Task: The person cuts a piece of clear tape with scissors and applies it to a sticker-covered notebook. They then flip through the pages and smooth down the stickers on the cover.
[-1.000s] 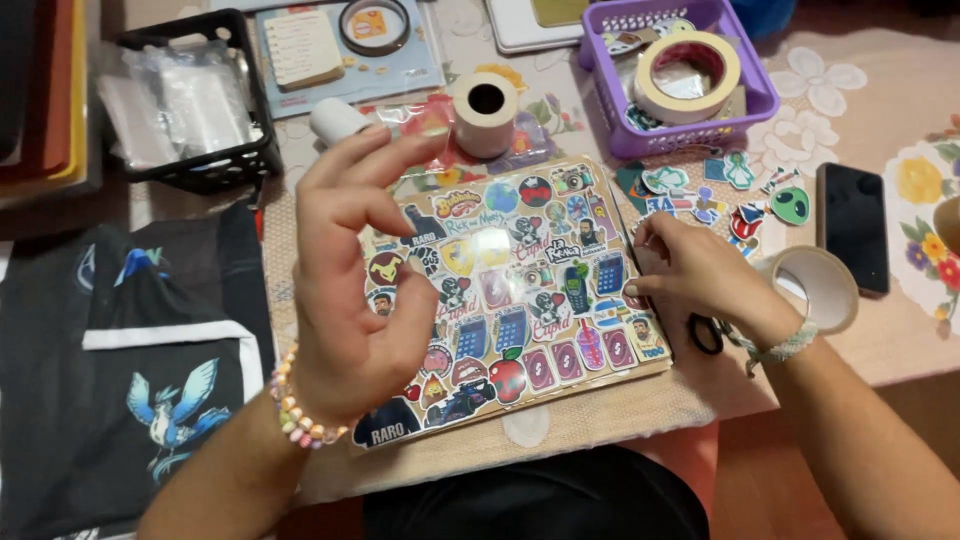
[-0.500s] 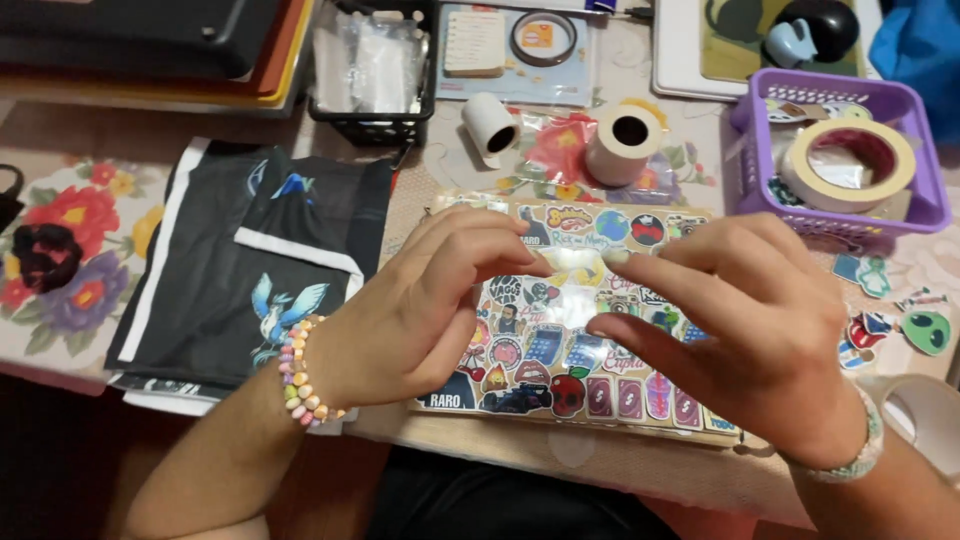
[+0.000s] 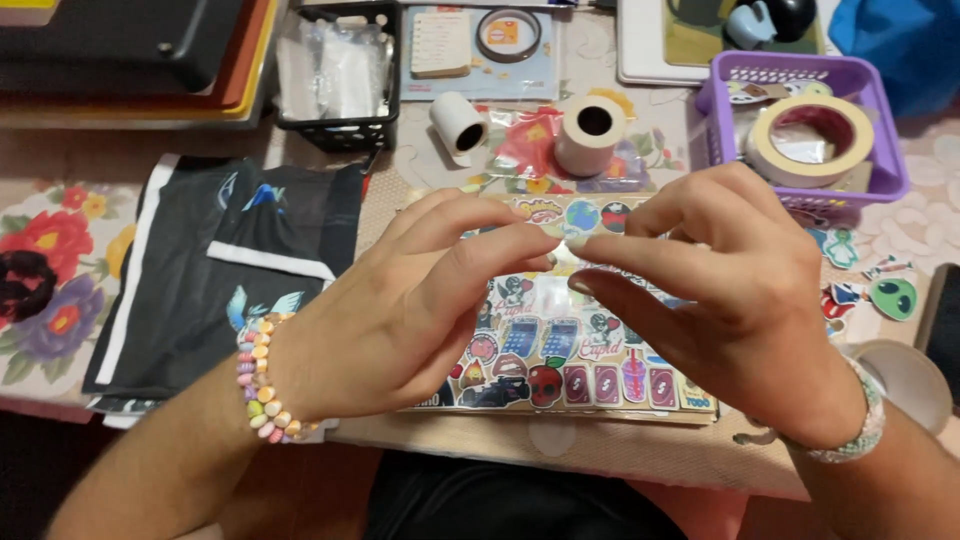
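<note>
Glossy stickers in many colours cover the sticker sheet (image 3: 560, 350), which lies flat at the centre of the frame on a table (image 3: 620, 460) spread with a floral cloth. Both hands are raised just above the sheet, fingertips brought together over its upper middle. The left hand (image 3: 400, 310), with a pastel bead bracelet (image 3: 262, 385) at the wrist, is held with thumb and forefinger pinched towards the right hand (image 3: 730, 300), whose forefinger and thumb are pinched in the same way; a beaded band (image 3: 860, 430) is worn at that wrist. Something very small and pale seems to be gripped where the fingertips meet, but what it is cannot be told.

Left of the sheet, a black bag (image 3: 220, 280) with white trim and a blue bird print is laid flat. In the upper middle of the frame two paper rolls are seen: one lying on its side (image 3: 458, 125), one standing on end (image 3: 590, 135). A black wire basket (image 3: 335, 75) holding clear plastic packets is placed at the upper left of them. At the upper right, a purple basket (image 3: 880, 120) contains a wide roll of tape (image 3: 810, 140). Loose stickers, among them a green alien head (image 3: 893, 297), are scattered at the right edge, and a pale cup rim (image 3: 910, 385) is seen beside the right wrist.
</note>
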